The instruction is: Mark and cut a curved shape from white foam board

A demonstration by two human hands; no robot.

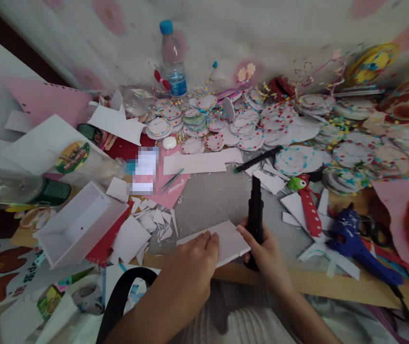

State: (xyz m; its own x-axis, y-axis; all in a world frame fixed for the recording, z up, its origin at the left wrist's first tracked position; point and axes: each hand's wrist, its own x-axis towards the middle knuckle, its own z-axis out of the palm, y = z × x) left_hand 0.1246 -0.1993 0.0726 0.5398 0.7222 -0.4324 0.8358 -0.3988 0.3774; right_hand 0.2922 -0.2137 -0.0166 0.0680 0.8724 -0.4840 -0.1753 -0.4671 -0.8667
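My left hand presses its bent fingers on a white foam board piece, held at the table's front edge. The thumb is hidden below. My right hand is wrapped round a black tool, which looks like a utility knife and stands nearly upright with its narrow end away from me. The right thumb touches the board's right corner. Behind the board lies the grey cutting surface. Tweezers and a long pale strip rest on pink paper beyond it.
Left are an open white box, paper scraps and a phone. At the right lie a blue glue gun and red-handled scissors. Several decorated discs and a water bottle line the back.
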